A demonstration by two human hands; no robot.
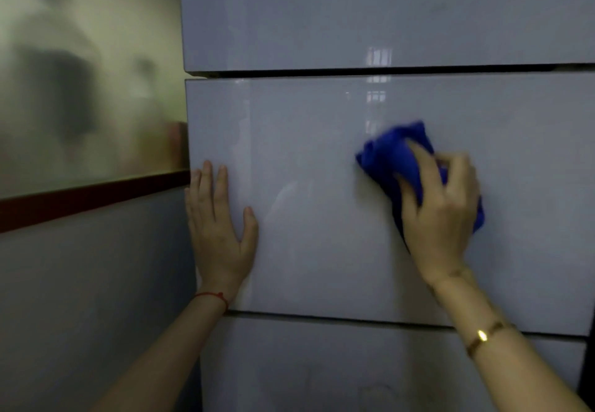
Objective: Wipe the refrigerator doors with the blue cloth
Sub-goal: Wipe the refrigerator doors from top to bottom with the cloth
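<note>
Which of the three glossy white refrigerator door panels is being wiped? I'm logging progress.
The middle door panel: the right hand holds the bunched blue cloth against it, and the left hand lies flat near its left edge.

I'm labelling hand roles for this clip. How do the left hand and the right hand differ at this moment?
The left hand lies flat with straight fingers and holds nothing; the right hand curls round the blue cloth. The left hand rests at the middle door's left edge; the right hand is nearer its centre. The left wrist wears a red string, the right a gold bracelet. Both press on the same door.
</note>
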